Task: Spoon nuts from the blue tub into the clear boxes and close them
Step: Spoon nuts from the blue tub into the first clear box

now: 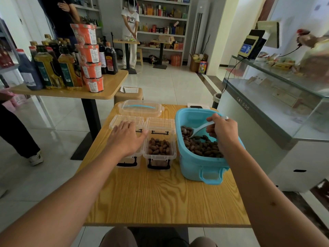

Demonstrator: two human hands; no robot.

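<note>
The wooden surface carried one blue tub at its right side, and brown nuts covered part of the tub's bottom. One clear lid with a blue handle lay at the far edge. Two clear boxes stood side by side just left of the tub, both with their lids folded back. The right box held a layer of nuts; the left box was mostly hidden under the left hand, which rested flat on it with straight fingers. The right hand gripped one white spoon, whose bowl lay among the nuts in the tub.
</note>
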